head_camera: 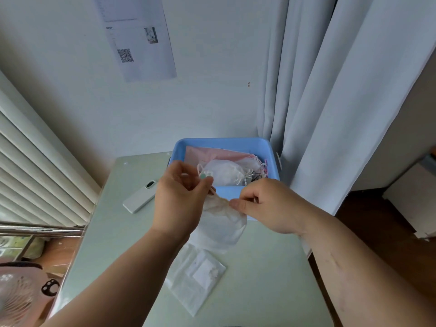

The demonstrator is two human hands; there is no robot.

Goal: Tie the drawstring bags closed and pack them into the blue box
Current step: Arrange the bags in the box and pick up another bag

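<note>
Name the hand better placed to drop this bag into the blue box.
Probably right: the right hand pinches the bag's neck beside the blue box's near wall; the left hand pinches only its cord.

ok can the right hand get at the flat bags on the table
Likely not yet: the right hand pinches the sheer bag, shared with the left hand. The flat bags lie uncovered below, so the way looks free once it lets go.

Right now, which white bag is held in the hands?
The sheer bag pinched at its neck by the left hand and right hand; the others lie inside the blue box or flat on the table.
</note>
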